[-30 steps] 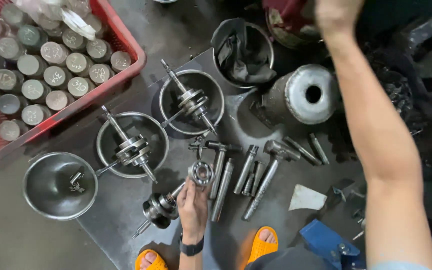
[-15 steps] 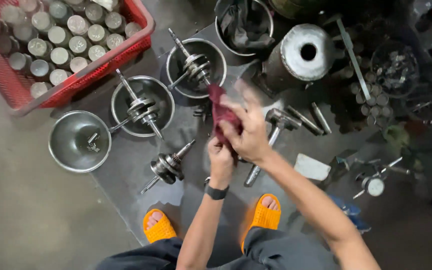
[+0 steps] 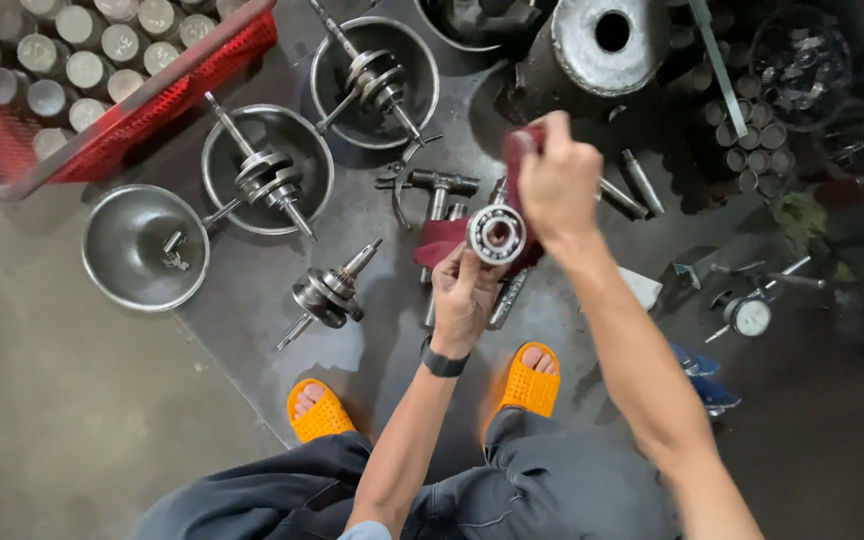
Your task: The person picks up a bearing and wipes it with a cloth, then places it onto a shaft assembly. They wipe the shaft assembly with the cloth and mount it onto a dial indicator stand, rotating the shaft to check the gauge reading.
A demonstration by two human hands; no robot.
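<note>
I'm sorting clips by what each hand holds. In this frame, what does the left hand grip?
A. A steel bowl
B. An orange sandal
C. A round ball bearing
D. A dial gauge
C: the left hand holds up a round ball bearing by its rim, while the right hand presses a dark red rag against it.

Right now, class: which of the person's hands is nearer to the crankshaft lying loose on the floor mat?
Left. The left hand holds a bearing just right of the crankshaft; the right hand, gripping a red rag, is farther off.
</note>
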